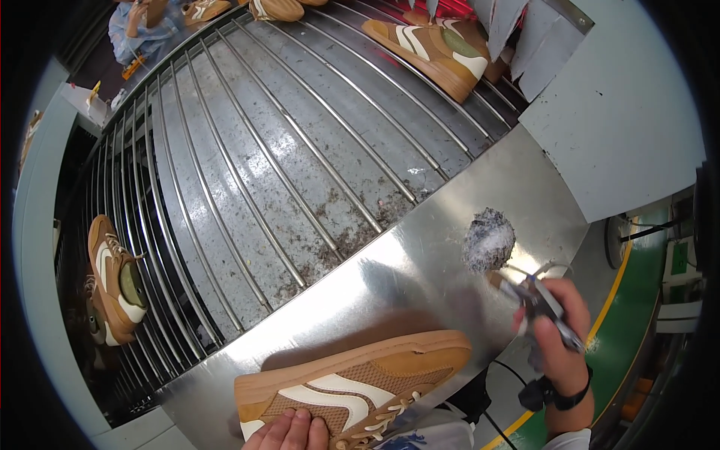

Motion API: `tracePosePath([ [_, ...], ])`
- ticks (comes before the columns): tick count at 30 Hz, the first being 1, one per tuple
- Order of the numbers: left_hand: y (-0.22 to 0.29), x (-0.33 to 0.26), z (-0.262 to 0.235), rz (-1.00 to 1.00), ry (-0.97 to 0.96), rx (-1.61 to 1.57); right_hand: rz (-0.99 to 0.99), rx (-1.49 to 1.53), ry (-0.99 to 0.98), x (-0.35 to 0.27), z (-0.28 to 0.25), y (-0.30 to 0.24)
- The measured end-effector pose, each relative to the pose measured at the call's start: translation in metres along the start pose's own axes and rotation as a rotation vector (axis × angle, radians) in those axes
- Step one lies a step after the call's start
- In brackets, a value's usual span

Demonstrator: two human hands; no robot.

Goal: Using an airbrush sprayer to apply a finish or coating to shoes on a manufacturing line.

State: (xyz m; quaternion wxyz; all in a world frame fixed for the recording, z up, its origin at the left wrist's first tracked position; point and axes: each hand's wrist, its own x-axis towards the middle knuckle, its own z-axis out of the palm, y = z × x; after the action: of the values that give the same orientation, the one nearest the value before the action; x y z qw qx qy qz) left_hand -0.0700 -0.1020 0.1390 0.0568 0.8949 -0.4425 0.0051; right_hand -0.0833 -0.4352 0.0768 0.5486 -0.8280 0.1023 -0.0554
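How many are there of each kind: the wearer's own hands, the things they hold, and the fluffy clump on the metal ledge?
Hands: 2 (left hand, right hand)
Brown shoe: 1
Metal hand tool: 1
Grey fluffy clump: 1
Total: 5

I view rods (281,112) beyond a plate (390,277). On the plate's right: a clump (489,241); just nearer, the right hand (559,351) with a tool (550,304). Near edge: the left hand (292,433) on one shoe (352,382). On the rods: paired shoes (116,285) at left, far shoes (435,52) at right.
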Motion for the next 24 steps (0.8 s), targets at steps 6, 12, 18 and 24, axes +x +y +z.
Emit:
tracePosePath([
  [6, 0.000, -0.002, 0.000, 0.002, -0.001, 0.010, 0.267, 0.477, -0.067, -0.024, 0.014, -0.049],
  [12, 0.000, -0.005, 0.000, 0.000, -0.003, 0.004, 0.226, 0.499, -0.236, -0.018, 0.017, -0.048],
  [18, -0.003, -0.005, -0.004, -0.011, -0.013, -0.020, 0.283, 0.470, -0.196, -0.019, 0.020, -0.057],
  [24, -0.005, -0.004, -0.006, 0.002, -0.042, -0.010, 0.199, 0.387, -0.210, -0.016, 0.026, -0.059],
])
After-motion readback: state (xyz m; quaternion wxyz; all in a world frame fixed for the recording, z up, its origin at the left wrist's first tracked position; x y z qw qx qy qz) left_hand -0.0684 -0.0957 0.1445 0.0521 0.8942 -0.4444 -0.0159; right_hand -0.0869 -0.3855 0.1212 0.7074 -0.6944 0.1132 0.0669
